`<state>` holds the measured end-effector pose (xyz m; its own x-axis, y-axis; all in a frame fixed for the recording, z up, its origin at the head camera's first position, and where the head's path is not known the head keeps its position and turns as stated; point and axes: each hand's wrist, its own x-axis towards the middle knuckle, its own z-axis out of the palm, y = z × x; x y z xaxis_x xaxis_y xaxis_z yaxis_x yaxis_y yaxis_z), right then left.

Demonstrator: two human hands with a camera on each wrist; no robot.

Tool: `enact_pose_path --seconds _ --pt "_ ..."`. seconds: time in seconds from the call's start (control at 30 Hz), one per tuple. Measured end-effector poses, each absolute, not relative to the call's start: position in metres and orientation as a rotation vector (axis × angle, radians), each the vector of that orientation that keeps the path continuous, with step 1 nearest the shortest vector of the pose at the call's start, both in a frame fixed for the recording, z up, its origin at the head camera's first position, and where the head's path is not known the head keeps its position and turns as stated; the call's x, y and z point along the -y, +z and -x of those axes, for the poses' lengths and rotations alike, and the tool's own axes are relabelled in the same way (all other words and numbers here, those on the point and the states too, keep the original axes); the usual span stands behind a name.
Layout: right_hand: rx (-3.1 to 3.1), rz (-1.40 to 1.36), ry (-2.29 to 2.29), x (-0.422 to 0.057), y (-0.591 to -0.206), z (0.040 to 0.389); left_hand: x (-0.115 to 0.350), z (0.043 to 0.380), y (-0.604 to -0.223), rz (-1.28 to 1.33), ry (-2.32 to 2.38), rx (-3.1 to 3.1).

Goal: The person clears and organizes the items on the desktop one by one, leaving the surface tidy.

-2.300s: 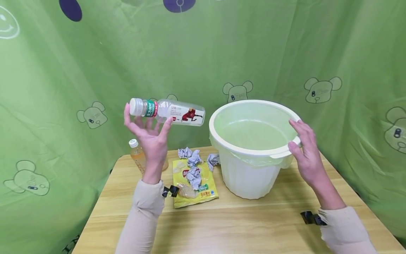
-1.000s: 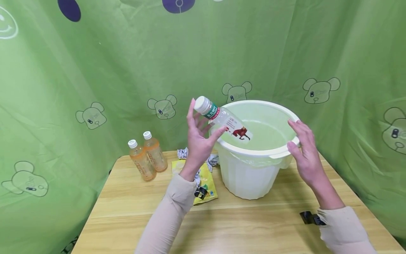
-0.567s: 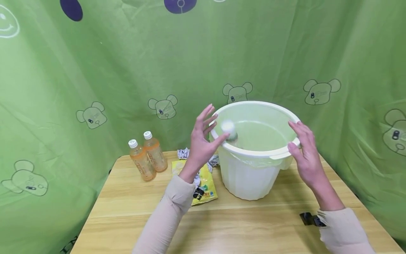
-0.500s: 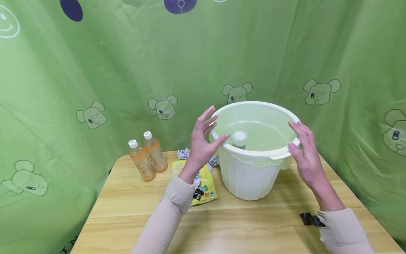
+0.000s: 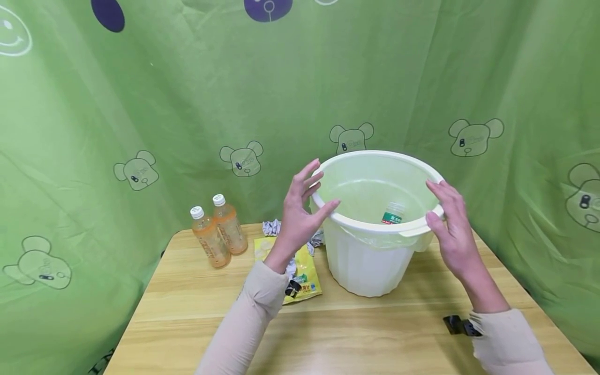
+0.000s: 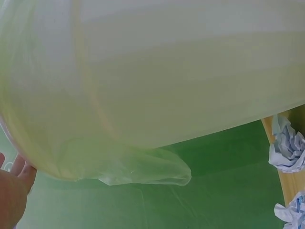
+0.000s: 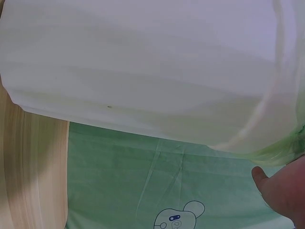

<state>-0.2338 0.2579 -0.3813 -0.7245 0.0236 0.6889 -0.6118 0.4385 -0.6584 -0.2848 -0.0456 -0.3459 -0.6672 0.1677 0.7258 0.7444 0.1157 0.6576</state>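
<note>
My left hand (image 5: 302,208) is at the left rim of a white trash can (image 5: 363,265), its fingers spread and holding nothing. Fingertips and thumb reach over that rim, and in the left wrist view part of the hand (image 6: 16,183) shows beside the can. On the opposite side my right hand (image 5: 452,229) grips the rim near the handle, fingers bent over it. Inside the can, a clear plastic bottle (image 5: 393,213) with a green and red neck label leans towards the right. Its lower part is hidden by the near rim. A thin translucent bag (image 6: 147,167) lines the can.
Two orange-tinted bottles (image 5: 212,242) with white caps stand upright at the table's back left. A yellow chip bag (image 5: 307,271) lies left of the can, partly behind my left arm. Several crumpled papers (image 5: 271,227) lie on and around it. A green curtain hangs behind.
My left hand has carried the clear bottle rightwards to the can and let it go. The bottle has dropped inside and slid towards the right. My right hand has stayed at the rim.
</note>
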Motion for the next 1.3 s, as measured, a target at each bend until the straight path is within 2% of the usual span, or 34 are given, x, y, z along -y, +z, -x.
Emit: enact_pose_path --seconds 0.3,0.57,0.97,1.3 --pt "2.061 -0.485 1.312 -0.260 -0.382 0.233 0.059 0.286 -0.349 0.868 -1.568 1.931" --pt "2.052 -0.500 1.304 -0.259 -0.382 0.233 0.105 0.297 -0.355 0.757 -1.394 1.976" --pt "2.052 -0.504 1.298 -0.257 -0.380 0.235 0.198 0.307 -0.372 0.297 -1.275 2.045" --pt "2.057 -0.496 1.298 -0.258 -0.380 0.234 0.260 0.311 -0.408 -0.089 -1.186 2.033"
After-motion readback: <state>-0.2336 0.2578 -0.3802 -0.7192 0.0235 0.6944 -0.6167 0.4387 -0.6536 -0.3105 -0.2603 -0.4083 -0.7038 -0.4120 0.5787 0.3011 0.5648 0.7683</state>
